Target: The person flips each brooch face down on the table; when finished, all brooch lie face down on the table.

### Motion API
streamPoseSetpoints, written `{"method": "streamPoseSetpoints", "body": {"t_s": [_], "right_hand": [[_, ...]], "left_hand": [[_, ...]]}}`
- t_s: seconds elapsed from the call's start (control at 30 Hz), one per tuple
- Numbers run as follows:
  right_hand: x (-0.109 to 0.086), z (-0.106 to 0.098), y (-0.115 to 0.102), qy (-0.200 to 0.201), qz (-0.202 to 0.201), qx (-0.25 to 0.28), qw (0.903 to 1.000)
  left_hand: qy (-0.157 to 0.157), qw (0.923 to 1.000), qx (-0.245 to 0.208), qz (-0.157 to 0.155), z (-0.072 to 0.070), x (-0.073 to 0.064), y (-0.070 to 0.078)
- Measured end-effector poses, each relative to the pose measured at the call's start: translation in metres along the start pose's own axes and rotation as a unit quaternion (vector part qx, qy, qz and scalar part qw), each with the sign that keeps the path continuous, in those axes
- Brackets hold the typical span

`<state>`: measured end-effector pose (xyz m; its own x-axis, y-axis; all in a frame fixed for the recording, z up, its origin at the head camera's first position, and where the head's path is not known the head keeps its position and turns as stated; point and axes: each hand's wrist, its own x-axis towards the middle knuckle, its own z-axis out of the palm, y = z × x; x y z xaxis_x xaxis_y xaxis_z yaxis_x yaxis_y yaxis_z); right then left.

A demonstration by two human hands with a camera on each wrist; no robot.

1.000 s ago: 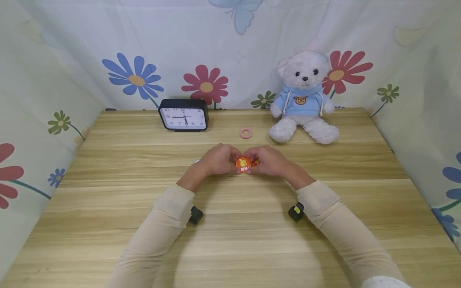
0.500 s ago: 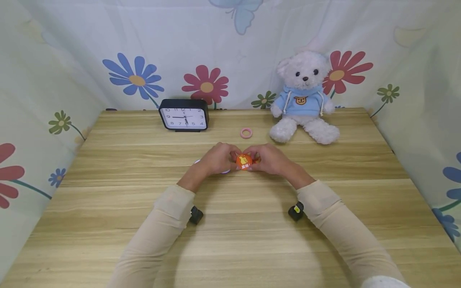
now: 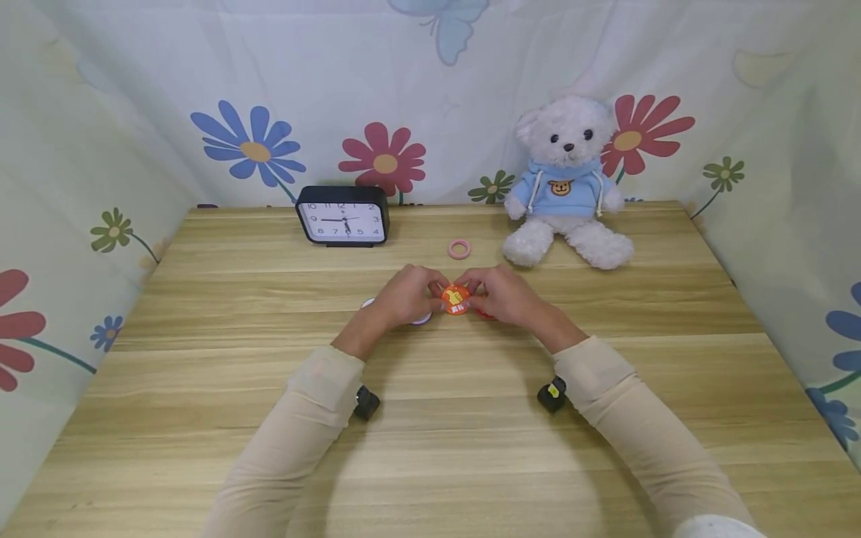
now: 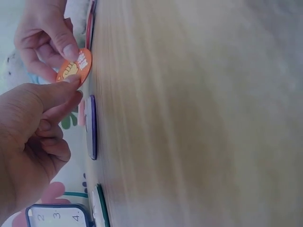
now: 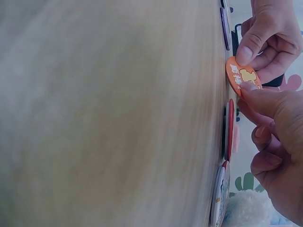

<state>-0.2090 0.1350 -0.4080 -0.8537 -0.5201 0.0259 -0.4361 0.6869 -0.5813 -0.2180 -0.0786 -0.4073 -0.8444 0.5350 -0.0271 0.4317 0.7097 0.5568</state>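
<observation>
Between both hands is an orange round badge (image 3: 455, 299) with a yellow thumbs-up and white lettering. My left hand (image 3: 408, 294) pinches its left edge between thumb and fingers; my right hand (image 3: 501, 297) pinches the opposite edge. Seen from the left wrist, the badge tilts just above the tabletop. A purple-rimmed disc (image 4: 92, 127) and a green-rimmed disc (image 4: 102, 208) lie flat near the left hand, mostly covered by it in the head view. Beside the right hand, the right wrist view shows a red-rimmed disc (image 5: 230, 130) and a whitish disc (image 5: 219, 196).
A black-framed clock (image 3: 344, 218) stands at the back left of the wooden table (image 3: 430, 448). Toward the back right sits a white teddy bear (image 3: 565, 187) in a blue hoodie. A pink ring (image 3: 460, 241) lies beyond the hands. Flowered cloth (image 3: 457, 97) borders the table.
Both hands have shifted the orange badge slightly away from the body, and it has turned a little. More of the discs beside the hands now shows.
</observation>
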Motion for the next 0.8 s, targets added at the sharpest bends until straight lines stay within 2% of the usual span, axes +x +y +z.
{"method": "streamPoseSetpoints", "body": {"t_s": [0.33,0.6,0.8], "right_hand": [[0.0006,-0.0013,-0.0027,0.012,0.010,-0.009,0.9998],[-0.0003,-0.0021,-0.0012,0.031,-0.006,-0.003,0.9995],[-0.0008,-0.0008,0.0019,0.063,-0.026,-0.023,0.9974]], "left_hand": [[0.017,0.9999,0.003,0.003,-0.0049,-0.0022,0.0041],[0.028,0.9992,0.026,0.012,-0.0065,-0.0033,0.0045],[0.037,0.9989,0.022,0.016,-0.0062,-0.0033,0.0054]]}}
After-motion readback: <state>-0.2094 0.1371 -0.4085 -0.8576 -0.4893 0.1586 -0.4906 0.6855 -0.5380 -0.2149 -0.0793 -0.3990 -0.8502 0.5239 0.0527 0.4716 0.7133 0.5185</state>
